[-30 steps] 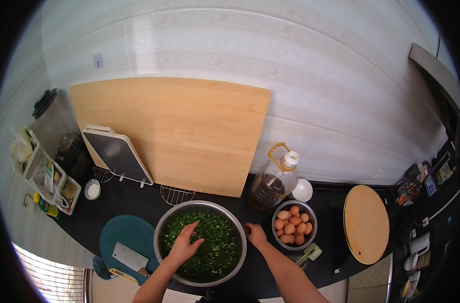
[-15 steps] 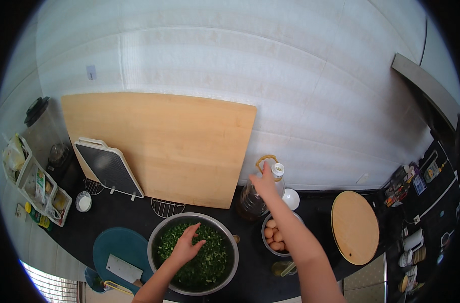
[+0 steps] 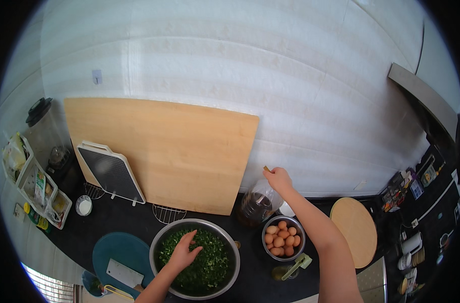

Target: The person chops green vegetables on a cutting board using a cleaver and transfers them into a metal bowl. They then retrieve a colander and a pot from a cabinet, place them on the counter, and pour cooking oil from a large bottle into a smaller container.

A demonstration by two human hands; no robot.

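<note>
My left hand hovers over or rests on chopped greens in a large steel bowl. Its thumb and fingers are spread, with nothing between them. At the back of the counter, my right hand is closed round the yellowish loop handle of a large clear plastic jug with dark liquid in its lower part. That hand covers the jug's neck and cap. Nearer me than the jug stands a metal bowl of brown eggs.
A teal round board bears a cleaver. A glass container with a green top sits below the eggs. Large wooden and dark cutting boards lean at the back. A round wooden board lies right.
My right hand has gone from reaching with fingers apart to gripping the jug's handle. Its forearm has shifted right, uncovering the eggs. My left hand stays over the greens.
</note>
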